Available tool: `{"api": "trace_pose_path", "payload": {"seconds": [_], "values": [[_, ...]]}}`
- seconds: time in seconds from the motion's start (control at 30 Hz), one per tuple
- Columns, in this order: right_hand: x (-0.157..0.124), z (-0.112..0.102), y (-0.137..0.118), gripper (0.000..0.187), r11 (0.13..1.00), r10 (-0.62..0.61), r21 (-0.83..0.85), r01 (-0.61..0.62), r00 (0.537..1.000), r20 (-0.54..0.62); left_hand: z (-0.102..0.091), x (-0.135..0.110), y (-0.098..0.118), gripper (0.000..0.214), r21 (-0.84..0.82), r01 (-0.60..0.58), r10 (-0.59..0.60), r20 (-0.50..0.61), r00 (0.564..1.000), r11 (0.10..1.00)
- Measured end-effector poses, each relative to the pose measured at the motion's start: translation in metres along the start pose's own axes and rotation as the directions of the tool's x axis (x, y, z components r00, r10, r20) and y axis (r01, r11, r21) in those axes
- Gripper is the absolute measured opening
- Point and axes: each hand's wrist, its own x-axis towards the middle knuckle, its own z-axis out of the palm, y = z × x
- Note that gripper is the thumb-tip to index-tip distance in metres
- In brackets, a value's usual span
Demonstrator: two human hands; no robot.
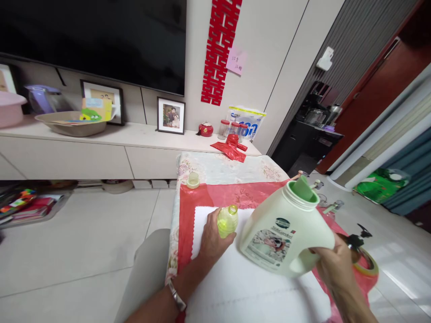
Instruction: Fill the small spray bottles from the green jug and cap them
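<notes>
My left hand [215, 237] is wrapped round a small yellow-green see-through bottle [227, 222], whose open mouth faces up. Some yellowish liquid seems to be inside it. By its handle, my right hand [336, 260] grips a large pale green detergent jug [269, 233] with a printed label. The jug tilts a little, and its open neck shows a green pour spout [303, 188]. Between the two containers there is a narrow gap. Below them lies a white sheet [242, 287] with a zigzag edge, on red plastic film [193, 211].
A translucent cap [193, 180] stands at the table's far left corner. At the right are a roll of tape [368, 264] and a black pump top [362, 233]. Beyond the table, a cabinet top [141, 139] carries glass jars [223, 130], red plastic bags [232, 150] and a photo frame [171, 115].
</notes>
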Motion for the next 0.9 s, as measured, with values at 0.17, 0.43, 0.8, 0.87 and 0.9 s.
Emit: {"api": "trace_pose_path", "payload": {"seconds": [0.17,0.43,0.8,0.87,0.9], "values": [[-0.004,-0.006,-0.01,0.044,0.999,-0.015,-0.03,0.013,0.997,-0.069,0.0,-0.001,-0.001,0.076,0.011,0.002,-0.002,-0.018,1.0,1.0],[-0.003,-0.008,0.012,0.026,0.984,-0.072,-0.166,0.062,0.996,-0.055,-0.002,0.003,-0.001,0.074,-0.055,0.06,-0.06,-0.006,0.998,0.997],[0.004,0.001,0.024,0.042,0.939,-0.047,-0.33,0.1,0.986,0.163,-0.04,-0.012,0.045,0.075,-0.158,0.11,-0.113,-0.01,0.994,0.981],[-0.007,-0.01,0.005,0.055,0.885,-0.063,-0.437,0.159,0.972,0.226,-0.049,-0.024,0.063,0.076,-0.169,0.128,-0.125,0.029,0.992,0.977],[-0.017,-0.016,-0.005,0.062,0.827,-0.108,-0.519,0.218,0.966,0.235,-0.051,-0.032,0.072,0.076,-0.191,0.136,-0.134,0.023,0.991,0.972]]}}
